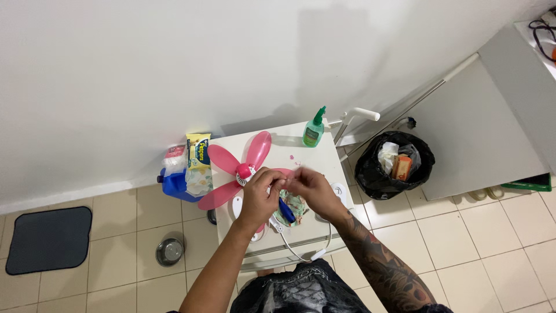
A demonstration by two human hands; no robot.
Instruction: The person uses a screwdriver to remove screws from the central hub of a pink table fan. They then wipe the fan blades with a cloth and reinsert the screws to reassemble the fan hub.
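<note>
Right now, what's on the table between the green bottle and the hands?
Mostly bare white table, seen from the head camera. Only a few tiny pink specks lie between the green bottle and the hands; the pink fan blade sits off to one side.

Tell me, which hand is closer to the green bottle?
Right. The right hand is on the bottle's side of the table, just below the green bottle. The left hand lies farther left, by the pink fan blades.

Both hands point(286, 191) meet over a pink fan blade point(237, 168) on the white table point(313, 159).
</note>
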